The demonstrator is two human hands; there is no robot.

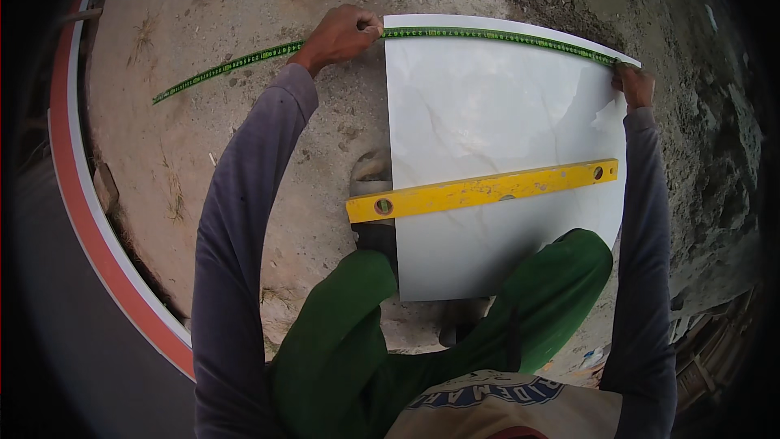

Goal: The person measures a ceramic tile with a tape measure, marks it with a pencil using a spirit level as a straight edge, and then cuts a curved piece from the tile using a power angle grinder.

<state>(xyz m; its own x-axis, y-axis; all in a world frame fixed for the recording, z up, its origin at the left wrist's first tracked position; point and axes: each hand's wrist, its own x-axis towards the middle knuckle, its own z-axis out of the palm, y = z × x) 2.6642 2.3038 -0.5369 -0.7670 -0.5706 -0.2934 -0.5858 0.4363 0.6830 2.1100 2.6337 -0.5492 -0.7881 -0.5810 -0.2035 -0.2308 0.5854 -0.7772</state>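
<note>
A glossy white tile with faint veining lies before me, between and over my legs. Along its far edge stretches a green tape measure blade, which runs on past the tile's left corner over the ground. My left hand is closed on the blade at that far left corner. At the far right corner my right hand pinches the blade's other end against the tile's edge. Across the near half of the tile rests a yellow spirit level, slightly tilted, its left end sticking out past the tile. Neither hand touches the level.
Rough, dusty ground surrounds the tile. A red and white curb band curves along the left, with a dark grey surface beyond it. Wooden pieces lie at the lower right. A small stone sits beside the curb.
</note>
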